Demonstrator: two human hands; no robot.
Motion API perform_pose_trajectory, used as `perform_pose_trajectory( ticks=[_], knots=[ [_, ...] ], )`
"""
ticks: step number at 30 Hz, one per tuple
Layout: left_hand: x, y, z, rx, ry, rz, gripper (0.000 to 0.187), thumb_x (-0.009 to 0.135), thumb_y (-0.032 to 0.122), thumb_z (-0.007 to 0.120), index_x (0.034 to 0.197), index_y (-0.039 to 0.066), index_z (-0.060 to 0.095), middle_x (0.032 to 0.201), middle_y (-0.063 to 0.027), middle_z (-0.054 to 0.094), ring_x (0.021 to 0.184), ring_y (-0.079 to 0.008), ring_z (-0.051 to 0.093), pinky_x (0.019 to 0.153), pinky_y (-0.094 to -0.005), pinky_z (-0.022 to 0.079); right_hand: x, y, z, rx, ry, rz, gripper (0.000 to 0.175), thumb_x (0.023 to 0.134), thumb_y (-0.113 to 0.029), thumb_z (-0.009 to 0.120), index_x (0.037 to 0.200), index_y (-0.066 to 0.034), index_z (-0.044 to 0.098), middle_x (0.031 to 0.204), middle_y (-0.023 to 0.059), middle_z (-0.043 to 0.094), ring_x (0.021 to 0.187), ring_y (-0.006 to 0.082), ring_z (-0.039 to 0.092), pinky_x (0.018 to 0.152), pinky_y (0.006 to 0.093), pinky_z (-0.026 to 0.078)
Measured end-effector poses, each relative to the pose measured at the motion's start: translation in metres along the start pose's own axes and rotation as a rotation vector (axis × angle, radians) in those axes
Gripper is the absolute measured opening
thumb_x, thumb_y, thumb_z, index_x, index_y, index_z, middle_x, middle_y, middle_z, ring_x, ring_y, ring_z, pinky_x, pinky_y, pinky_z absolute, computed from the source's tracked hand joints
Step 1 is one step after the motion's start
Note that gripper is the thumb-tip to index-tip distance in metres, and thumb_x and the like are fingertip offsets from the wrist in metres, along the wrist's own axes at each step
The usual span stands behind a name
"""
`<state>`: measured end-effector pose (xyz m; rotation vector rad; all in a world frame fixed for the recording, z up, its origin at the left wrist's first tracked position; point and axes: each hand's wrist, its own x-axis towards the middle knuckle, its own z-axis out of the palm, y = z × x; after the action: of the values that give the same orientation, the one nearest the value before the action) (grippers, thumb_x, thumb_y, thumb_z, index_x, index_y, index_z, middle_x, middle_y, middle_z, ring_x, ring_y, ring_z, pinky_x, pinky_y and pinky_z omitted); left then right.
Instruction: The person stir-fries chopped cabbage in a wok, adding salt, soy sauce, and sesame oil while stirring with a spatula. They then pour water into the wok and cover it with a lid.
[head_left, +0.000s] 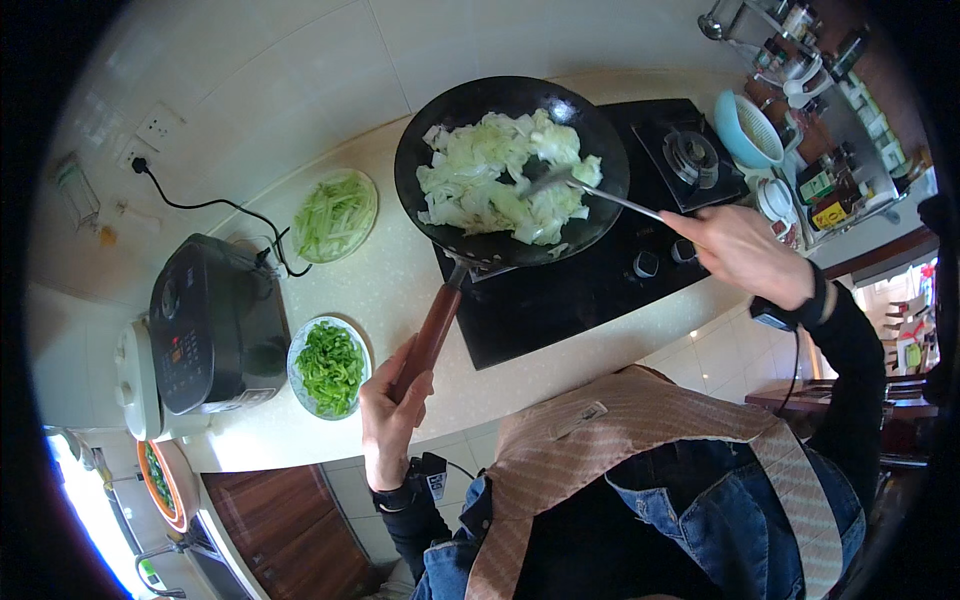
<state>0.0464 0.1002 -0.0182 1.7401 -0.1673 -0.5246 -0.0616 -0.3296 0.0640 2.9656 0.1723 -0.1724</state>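
My left hand (394, 409) is wrapped around the brown wooden handle (431, 330) of a black wok (517, 94) over the left part of the gas hob. Pale green cabbage pieces (480, 187) spread across the wok's bottom. In my right hand (739, 244) is a metal spatula (615, 196), its blade among the cabbage on the right side. The spatula's grip end is hidden inside my fist.
A black glass hob (540, 315) has a bare burner (690, 157) at right. Left of the wok are a plate of green strips (335, 217), a plate of chopped green vegetable (328, 367) and a black rice cooker (217, 330). A blue basket (739, 135) stands near bottles.
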Motion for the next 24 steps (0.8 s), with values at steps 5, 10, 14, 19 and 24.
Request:
perform_pose_trajectory(
  ticks=[5, 10, 14, 19, 24],
  knots=[
    [0.000, 0.001, 0.000, -0.013, -0.002, -0.020, 0.049, 0.091, 0.004, 0.067, 0.138, -0.002, 0.056, 0.076, -0.0019, 0.062, 0.052, -0.0037, 0.046, 0.045, -0.0201, 0.032, -0.006, 0.010, -0.022, 0.265, 0.074, 0.034, 0.056, 0.083, 0.000, 0.061, 0.138, -0.0068, 0.057, 0.069, 0.0145, 0.056, 0.057, 0.0282, 0.057, 0.059, 0.0409, 0.045],
    [0.000, -0.001, 0.001, -0.044, -0.006, -0.005, 0.050, 0.090, 0.003, 0.066, 0.138, -0.002, 0.056, 0.076, -0.0019, 0.062, 0.052, -0.0039, 0.045, 0.045, -0.0200, 0.031, 0.075, -0.017, 0.023, 0.402, 0.009, 0.057, 0.051, 0.083, 0.002, 0.058, 0.134, -0.0009, 0.059, 0.067, 0.0144, 0.054, 0.059, 0.0275, 0.057, 0.057, 0.0402, 0.046],
    [-0.001, 0.001, 0.002, -0.001, 0.005, -0.007, 0.050, 0.090, 0.002, 0.066, 0.138, -0.002, 0.056, 0.076, -0.0022, 0.062, 0.052, -0.0040, 0.045, 0.045, -0.0198, 0.031, 0.055, -0.011, 0.009, 0.384, 0.102, -0.027, 0.053, 0.081, 0.000, 0.057, 0.133, -0.0042, 0.061, 0.072, 0.0156, 0.057, 0.063, 0.0316, 0.058, 0.062, 0.0431, 0.047],
    [-0.001, 0.005, 0.003, -0.004, -0.010, -0.003, 0.050, 0.090, 0.002, 0.066, 0.138, -0.002, 0.056, 0.076, -0.0026, 0.062, 0.052, -0.0041, 0.045, 0.045, -0.0198, 0.030, -0.005, 0.001, -0.029, 0.137, 0.077, 0.127, 0.050, 0.085, 0.002, 0.055, 0.133, -0.0062, 0.062, 0.067, 0.0136, 0.056, 0.060, 0.0284, 0.059, 0.055, 0.0412, 0.048],
    [0.001, 0.008, 0.002, 0.009, -0.053, 0.003, 0.050, 0.090, 0.002, 0.066, 0.139, 0.000, 0.056, 0.076, -0.0030, 0.062, 0.052, -0.0039, 0.045, 0.045, -0.0195, 0.030, 0.015, 0.003, 0.009, 0.046, 0.119, 0.065, 0.048, 0.083, 0.000, 0.060, 0.130, -0.0054, 0.063, 0.069, 0.0136, 0.057, 0.060, 0.0295, 0.061, 0.051, 0.0402, 0.048]
  ],
)
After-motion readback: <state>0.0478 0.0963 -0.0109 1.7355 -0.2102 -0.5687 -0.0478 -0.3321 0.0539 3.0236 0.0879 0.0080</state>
